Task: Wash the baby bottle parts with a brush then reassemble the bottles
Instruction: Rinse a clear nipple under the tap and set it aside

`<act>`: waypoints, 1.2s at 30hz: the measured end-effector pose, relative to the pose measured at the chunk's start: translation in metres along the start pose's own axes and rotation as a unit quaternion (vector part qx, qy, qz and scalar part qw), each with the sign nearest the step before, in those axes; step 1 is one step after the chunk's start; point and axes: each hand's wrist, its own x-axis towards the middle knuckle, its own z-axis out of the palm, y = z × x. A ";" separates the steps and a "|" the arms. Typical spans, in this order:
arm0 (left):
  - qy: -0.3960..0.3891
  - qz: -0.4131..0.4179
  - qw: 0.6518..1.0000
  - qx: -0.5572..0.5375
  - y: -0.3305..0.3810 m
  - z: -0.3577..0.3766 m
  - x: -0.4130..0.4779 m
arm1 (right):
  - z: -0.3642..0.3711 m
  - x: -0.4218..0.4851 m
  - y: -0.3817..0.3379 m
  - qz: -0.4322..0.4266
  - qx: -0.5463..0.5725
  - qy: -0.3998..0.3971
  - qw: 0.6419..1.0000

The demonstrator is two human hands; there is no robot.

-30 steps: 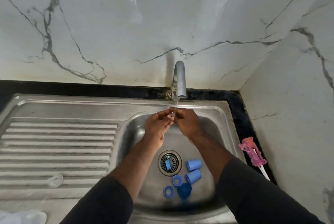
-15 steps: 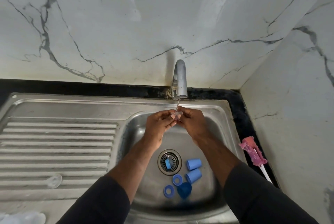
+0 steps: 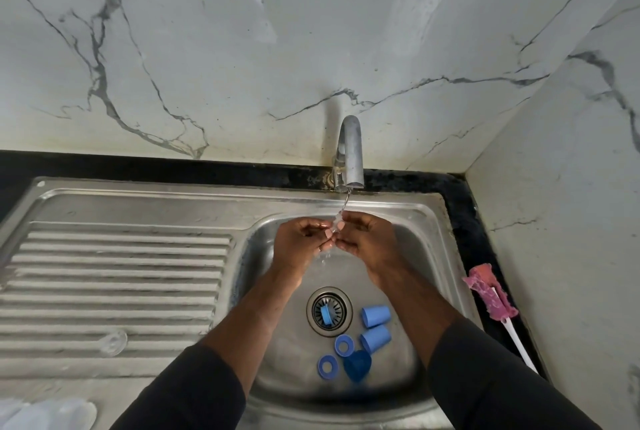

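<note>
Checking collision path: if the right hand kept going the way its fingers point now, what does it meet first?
The small clear part it pinches under the water stream, then the left hand, whose fingertips face the right hand from the other side. Depth looks matched, but one view cannot confirm.

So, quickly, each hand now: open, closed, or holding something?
Left hand: pinches a small clear part under the tap.
Right hand: pinches the same part.
</note>
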 end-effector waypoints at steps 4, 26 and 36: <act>0.020 -0.027 0.998 0.046 -0.003 -0.002 -0.002 | 0.008 0.003 0.004 -0.058 -0.142 0.034 0.988; 0.024 -0.145 0.989 -0.011 -0.002 -0.007 -0.003 | 0.014 -0.005 -0.012 -0.202 -0.392 0.078 0.894; 0.013 -0.139 0.990 -0.013 -0.002 -0.011 -0.005 | 0.013 -0.003 -0.005 -0.182 -0.373 0.072 0.907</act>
